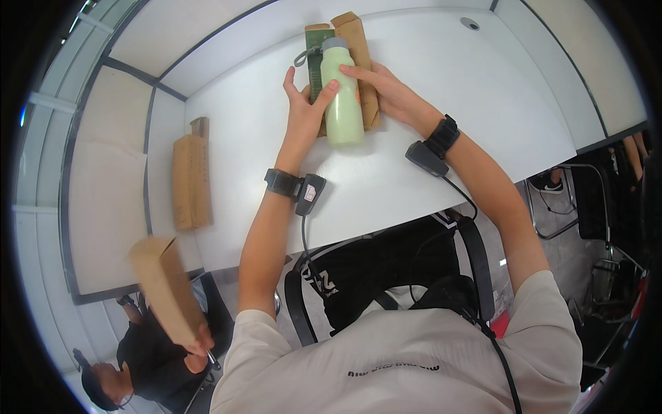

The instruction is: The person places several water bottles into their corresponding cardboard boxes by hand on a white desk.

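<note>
A pale green bottle with a grey cap and a grey strap loop is in front of me, cap end away from me. Behind it show a dark green printed panel on its left and a brown cardboard box with raised end flaps on its right. Whether these two are one carton, I cannot tell. My left hand has its thumb on the bottle and its index finger raised; other fingers are hidden behind. My right hand lays its thumb on the bottle, fingers hidden behind the cardboard.
On the white table, another cardboard box lies at the left. Low partitions border the table. At lower left a seated person holds up a blurred cardboard box. Black wrist devices trail cables.
</note>
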Tool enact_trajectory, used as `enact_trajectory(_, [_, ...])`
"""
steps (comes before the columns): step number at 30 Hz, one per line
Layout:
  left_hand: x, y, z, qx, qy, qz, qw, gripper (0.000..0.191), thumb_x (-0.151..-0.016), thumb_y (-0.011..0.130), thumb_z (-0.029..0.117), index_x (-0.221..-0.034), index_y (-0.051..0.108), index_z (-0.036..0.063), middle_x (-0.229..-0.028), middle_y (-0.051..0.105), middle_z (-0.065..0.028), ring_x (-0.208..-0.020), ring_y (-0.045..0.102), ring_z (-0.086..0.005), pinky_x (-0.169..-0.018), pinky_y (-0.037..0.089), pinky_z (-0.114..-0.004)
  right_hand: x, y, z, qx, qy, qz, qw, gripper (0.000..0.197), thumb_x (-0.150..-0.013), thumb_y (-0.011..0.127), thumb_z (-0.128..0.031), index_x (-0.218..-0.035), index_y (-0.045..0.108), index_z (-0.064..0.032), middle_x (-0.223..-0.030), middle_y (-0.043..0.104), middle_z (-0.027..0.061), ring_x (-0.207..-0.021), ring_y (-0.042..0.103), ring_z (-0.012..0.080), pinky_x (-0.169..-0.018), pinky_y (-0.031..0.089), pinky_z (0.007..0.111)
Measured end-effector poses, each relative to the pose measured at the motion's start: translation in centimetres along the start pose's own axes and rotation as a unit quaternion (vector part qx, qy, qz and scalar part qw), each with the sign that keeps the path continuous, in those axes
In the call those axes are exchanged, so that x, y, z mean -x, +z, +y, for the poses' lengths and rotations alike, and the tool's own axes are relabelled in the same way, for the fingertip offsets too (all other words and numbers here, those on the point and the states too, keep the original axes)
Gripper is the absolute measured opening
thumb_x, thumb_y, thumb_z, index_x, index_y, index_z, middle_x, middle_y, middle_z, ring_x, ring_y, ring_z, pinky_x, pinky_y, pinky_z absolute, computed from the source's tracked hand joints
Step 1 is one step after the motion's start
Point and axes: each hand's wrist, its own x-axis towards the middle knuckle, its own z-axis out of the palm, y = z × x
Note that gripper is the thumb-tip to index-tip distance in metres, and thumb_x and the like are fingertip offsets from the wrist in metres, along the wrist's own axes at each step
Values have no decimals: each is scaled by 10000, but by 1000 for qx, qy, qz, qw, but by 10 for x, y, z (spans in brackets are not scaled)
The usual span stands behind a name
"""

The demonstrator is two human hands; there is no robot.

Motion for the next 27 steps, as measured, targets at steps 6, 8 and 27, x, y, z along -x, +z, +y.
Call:
enact_trajectory(6, [-2,-1,-6,-6,18,52,998,965,-964,627,445,-1518,-4,-31,-1185,638,-249,-1103,604,-244,-977,459,-331,-3,-5,1,7,10,-27,1000,700,-886,727,-366,-1396,410,-7,-1280,561,112,-1197,559,196,-997,478,338])
enact_trajectory(8, [-3,-1,-8,17,17,74,997,910,-975,622,408,-1516,36,-31,-1149,661,-243,-1098,602,-234,-985,446,-319,-2,-7,2,25,18,-24,999,708,-881,734,-362,-1400,407,-9,-1282,561,112,-1201,558,196,-998,479,339])
enact_trajectory(27, [-2,-1,1,72,-12,6,997,974,-903,721,398,-1521,91,-12,-1301,557,-279,-1174,579,-260,-994,453,-322,-5,-8,6,16,4,-7,1000,756,-891,726,-404,-1458,355,-68,-1343,525,101,-1235,542,210,-967,503,375])
